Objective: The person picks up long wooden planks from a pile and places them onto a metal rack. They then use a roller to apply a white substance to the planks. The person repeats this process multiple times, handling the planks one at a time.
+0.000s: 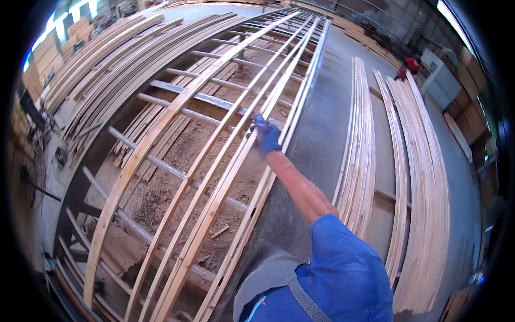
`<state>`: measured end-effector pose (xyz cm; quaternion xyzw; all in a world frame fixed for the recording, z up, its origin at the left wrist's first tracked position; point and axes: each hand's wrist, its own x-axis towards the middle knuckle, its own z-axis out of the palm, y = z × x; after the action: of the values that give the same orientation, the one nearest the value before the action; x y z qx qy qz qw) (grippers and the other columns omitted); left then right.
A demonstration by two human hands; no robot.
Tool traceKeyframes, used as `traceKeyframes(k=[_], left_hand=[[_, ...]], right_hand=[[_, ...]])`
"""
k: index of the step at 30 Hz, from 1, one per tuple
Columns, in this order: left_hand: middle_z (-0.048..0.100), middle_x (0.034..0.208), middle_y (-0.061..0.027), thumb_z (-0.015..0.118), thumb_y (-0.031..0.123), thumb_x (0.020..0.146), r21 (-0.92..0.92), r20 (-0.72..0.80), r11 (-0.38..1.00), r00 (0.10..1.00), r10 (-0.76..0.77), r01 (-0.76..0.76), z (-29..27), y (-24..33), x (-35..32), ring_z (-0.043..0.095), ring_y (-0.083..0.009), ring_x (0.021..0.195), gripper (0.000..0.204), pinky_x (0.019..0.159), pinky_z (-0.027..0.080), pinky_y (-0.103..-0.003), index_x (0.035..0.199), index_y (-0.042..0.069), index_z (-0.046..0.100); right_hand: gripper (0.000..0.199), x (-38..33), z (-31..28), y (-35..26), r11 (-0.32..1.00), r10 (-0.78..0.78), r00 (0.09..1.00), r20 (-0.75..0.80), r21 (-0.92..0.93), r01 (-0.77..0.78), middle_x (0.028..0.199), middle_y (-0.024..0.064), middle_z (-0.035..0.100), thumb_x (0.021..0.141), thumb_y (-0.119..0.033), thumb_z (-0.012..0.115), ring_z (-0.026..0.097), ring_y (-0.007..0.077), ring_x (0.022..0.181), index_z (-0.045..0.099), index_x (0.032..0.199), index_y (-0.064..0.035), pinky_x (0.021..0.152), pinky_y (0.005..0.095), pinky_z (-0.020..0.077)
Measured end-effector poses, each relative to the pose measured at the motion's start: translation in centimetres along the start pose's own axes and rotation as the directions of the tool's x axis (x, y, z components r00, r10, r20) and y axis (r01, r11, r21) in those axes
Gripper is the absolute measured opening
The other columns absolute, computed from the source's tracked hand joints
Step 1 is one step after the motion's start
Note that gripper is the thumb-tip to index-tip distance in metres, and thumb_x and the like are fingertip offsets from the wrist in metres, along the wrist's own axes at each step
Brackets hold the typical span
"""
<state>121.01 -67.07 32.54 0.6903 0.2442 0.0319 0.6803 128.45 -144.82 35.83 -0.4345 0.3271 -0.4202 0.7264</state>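
My right arm, in a blue short sleeve, reaches forward over a long metal rack of crossbars (173, 169). On my right hand (265, 137) is a blue glove, its fingers closed around a long pale wooden strip (206, 217). This strip lies lengthwise across the bars, close beside other narrow strips. Farther left on the same bars rests a wider board (144, 155). More strips (240, 245) run along the rack's right edge. The fingertips are partly hidden behind the wood and the glove. My left hand is out of view.
Sawdust and wood scraps (214, 228) lie beneath the bars. Long stacked boards (126, 67) stand left of the rack. On the right, more bundles of strips (424, 214) lie over the grey floor (316, 145). A person in red (412, 65) is at the far right.
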Motion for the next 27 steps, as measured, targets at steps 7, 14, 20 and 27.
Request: traceKeyframes(k=[7, 14, 20, 27], left_hand=[[0.055, 0.132, -0.0123, 0.050, 0.037, 0.097, 0.020, 0.141, 1.000, 0.990, 0.003, -0.005, 1.7, -1.7, -2.3, 0.050, -0.0238, 0.123, 0.045, 0.108, 0.038, -0.040, 0.130, 0.008, 0.054], [0.055, 0.133, -0.0124, 0.052, 0.040, 0.095, 0.020, 0.271, 0.997, 0.960, -0.075, 0.072, 4.3, -5.5, -8.3, 0.050, -0.0239, 0.124, 0.047, 0.109, 0.038, -0.040, 0.130, 0.008, 0.054], [0.055, 0.133, -0.0125, 0.053, 0.043, 0.094, 0.007, 0.283, 0.986, 0.945, -0.161, 0.166, 5.2, -10.5, -16.6, 0.050, -0.0239, 0.124, 0.050, 0.109, 0.037, -0.039, 0.130, 0.009, 0.054], [0.055, 0.134, -0.0126, 0.055, 0.046, 0.092, 0.016, 0.226, 0.941, 0.916, -0.333, 0.338, 5.7, -17.0, -27.9, 0.049, -0.0240, 0.124, 0.053, 0.109, 0.037, -0.039, 0.130, 0.009, 0.054]], right_hand=[[0.033, -8.6, -6.1, -4.0, 0.987, 0.156, 0.988, -0.003, 0.030, -0.156, 0.069, 0.0035, 0.056, 0.088, -0.039, 0.070, 0.056, 0.0192, 0.050, 0.061, 0.094, -0.0083, 0.045, 0.0333, 0.0475], [0.029, -12.7, -17.2, -4.6, 0.992, 0.124, 0.992, -0.017, 0.025, -0.123, 0.066, 0.0039, 0.056, 0.091, -0.034, 0.066, 0.056, 0.0175, 0.053, 0.061, 0.091, -0.0053, 0.050, 0.0329, 0.0476], [0.038, -14.4, -29.6, -3.9, 0.970, 0.087, 0.974, -0.210, -0.204, -0.130, 0.068, 0.0056, 0.061, 0.089, -0.041, 0.068, 0.057, 0.0161, 0.053, 0.063, 0.087, -0.0034, 0.049, 0.0308, 0.0455], [0.046, -14.6, -48.4, 1.1, 0.813, -0.085, 0.960, -0.267, -0.576, -0.088, 0.062, 0.0128, 0.062, 0.090, -0.041, 0.068, 0.061, 0.0203, 0.056, 0.064, 0.075, 0.0020, 0.051, 0.0386, 0.0462]])
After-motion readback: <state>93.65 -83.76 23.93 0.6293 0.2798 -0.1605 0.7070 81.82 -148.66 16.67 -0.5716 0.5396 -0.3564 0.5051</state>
